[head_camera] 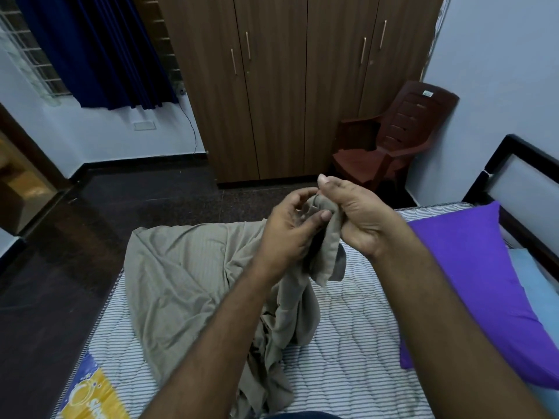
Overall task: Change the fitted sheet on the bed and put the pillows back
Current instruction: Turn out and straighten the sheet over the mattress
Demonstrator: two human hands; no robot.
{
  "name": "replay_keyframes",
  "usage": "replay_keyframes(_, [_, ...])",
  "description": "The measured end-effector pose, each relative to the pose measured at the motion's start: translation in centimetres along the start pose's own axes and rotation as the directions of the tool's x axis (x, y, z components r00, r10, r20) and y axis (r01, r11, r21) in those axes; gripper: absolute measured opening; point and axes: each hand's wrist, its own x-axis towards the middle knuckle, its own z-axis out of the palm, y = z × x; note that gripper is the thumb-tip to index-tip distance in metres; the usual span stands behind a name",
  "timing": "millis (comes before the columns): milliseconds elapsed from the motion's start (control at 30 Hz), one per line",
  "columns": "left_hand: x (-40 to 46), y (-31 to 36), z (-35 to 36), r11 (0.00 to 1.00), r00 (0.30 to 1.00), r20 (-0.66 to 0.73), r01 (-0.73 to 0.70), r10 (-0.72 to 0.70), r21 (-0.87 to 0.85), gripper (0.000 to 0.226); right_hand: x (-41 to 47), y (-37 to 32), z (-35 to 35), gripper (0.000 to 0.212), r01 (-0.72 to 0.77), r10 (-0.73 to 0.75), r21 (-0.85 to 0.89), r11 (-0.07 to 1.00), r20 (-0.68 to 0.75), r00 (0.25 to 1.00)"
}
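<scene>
A bunched edge of the beige sheet (187,276) is gripped in the curled fingers of the right hand (360,219) and pinched by the left hand (290,231), raised above the bed. The rest of the sheet is spread crumpled over the striped mattress (348,352). A purple pillow (472,285) is lying at the headboard (520,182).
</scene>
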Motion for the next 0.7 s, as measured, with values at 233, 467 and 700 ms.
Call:
replay_keyframes(233, [0.4,-1.2,-0.9,0.997,0.916,-0.400,-0.018,0.044,0.070,0.009,-0.3,3.5,-1.6,0.029,0.269,-0.292,-0.529,0.805,0.043,0.956])
replay_keyframes(467, [1.0,-1.0,-2.1,0.997,0.892,-0.446,-0.069,0.072,0.024,0.008,0.1,4.4,-3.6,0.016,0.260,-0.364,-0.626,0.735,-0.042,0.930])
replay_keyframes(700, [0.5,-0.7,-2.3,0.999,0.894,-0.448,-0.034,0.021,-0.022,0.027,-1.8,-0.4,-2.0,0.004,0.695,-0.829,-0.470,0.544,-0.174,0.531])
